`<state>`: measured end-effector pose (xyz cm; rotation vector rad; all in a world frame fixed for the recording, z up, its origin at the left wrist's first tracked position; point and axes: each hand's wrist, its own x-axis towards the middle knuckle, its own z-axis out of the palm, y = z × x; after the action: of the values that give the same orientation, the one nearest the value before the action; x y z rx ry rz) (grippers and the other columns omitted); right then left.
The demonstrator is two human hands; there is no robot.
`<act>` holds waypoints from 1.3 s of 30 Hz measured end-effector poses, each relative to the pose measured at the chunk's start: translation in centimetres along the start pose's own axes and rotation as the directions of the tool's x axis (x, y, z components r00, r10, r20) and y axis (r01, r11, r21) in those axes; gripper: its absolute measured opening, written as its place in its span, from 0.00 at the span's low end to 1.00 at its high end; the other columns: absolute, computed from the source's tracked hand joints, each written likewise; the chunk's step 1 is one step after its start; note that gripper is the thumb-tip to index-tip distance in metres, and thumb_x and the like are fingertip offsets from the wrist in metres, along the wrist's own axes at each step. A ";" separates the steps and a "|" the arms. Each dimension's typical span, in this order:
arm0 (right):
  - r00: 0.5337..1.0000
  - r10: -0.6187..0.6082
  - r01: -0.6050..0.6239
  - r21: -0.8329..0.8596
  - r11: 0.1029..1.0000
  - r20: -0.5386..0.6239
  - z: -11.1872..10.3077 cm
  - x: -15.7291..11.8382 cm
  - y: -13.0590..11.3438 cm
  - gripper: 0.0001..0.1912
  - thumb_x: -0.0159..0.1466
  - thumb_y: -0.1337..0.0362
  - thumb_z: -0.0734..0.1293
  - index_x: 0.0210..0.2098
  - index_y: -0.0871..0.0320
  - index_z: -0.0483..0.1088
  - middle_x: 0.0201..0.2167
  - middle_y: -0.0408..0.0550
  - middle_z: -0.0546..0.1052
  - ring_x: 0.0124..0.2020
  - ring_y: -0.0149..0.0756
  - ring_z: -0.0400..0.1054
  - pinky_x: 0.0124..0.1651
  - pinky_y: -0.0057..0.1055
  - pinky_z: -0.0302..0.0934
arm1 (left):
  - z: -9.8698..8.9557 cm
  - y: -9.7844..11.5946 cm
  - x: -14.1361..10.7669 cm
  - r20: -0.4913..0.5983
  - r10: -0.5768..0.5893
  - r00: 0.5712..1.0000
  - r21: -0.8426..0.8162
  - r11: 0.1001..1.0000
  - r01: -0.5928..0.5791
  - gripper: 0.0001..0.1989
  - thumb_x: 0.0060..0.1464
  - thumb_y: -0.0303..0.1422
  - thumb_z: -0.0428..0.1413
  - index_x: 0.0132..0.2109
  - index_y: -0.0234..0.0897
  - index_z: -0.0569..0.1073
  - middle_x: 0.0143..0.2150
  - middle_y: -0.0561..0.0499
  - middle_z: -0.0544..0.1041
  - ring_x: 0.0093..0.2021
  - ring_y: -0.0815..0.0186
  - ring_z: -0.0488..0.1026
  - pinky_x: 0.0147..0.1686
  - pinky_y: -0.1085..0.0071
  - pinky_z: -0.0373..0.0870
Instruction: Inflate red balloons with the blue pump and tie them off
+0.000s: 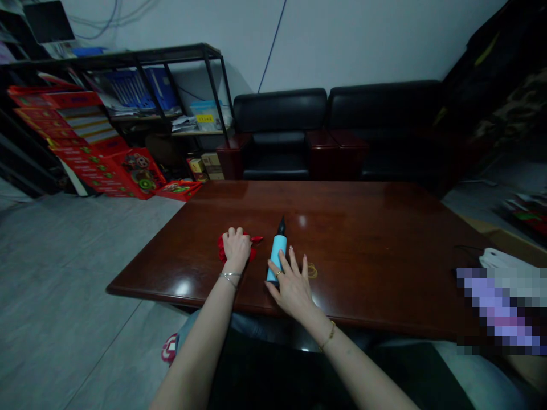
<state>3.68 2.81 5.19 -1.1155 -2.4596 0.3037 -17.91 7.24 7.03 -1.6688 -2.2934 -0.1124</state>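
On the near part of the brown table lies a light-blue balloon pump (277,253) with a black nozzle pointing away from me. My right hand (293,285) rests at its right side, fingers spread, the fingertips over or against the blue barrel without wrapping round it. To the left, my left hand (236,246) is closed over a small pile of red uninflated balloons (221,249). One red balloon end (257,239) sticks out to the right of that hand. How many it grips is hidden. Beside my right fingers lies a small coil of thin yellowish bands (313,270).
The glossy table (363,239) spreads in front of me. Behind it stand black sofas (280,114). Red boxes (98,154) are stacked by a shelf at the left. A white object (504,259) with a cable and a pixelated patch are at the table's right edge.
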 end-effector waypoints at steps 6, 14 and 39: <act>1.000 -0.008 0.009 0.009 1.000 -0.024 -0.4 0.3 -0.2 0.29 0.68 0.43 0.60 0.64 0.47 0.67 0.74 0.53 0.50 0.76 0.60 0.33 0.71 0.70 0.25 | -0.2 -0.4 -0.4 -0.095 -0.031 0.995 -0.080 0.997 0.023 0.12 0.61 0.37 0.55 0.40 0.41 0.84 0.53 0.41 0.78 0.53 0.46 0.66 0.49 0.51 0.61; 0.988 0.066 -0.061 0.039 0.997 -0.140 -0.7 2.0 -0.4 0.33 0.65 0.42 0.65 0.66 0.45 0.64 0.75 0.56 0.46 0.76 0.60 0.27 0.69 0.73 0.22 | -1.9 -0.3 -1.5 -0.365 -0.180 0.913 -0.445 0.896 -0.001 0.05 0.56 0.35 0.62 0.35 0.45 0.83 0.63 0.48 0.73 0.70 0.44 0.56 0.66 0.43 0.50; 0.918 0.234 -0.162 0.235 0.958 -0.321 1.2 5.5 -2.5 0.12 0.68 0.58 0.63 0.40 0.51 0.78 0.71 0.45 0.61 0.76 0.49 0.37 0.71 0.67 0.25 | -2.2 4.2 -2.9 0.035 -0.567 0.823 -0.996 0.050 0.077 0.14 0.54 0.42 0.61 0.36 0.34 0.82 0.53 0.38 0.79 0.57 0.54 0.74 0.61 0.57 0.65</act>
<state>-1.78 5.34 6.61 -1.2163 -1.9643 0.3760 -12.77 5.43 7.81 -1.0763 -2.1915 -2.3708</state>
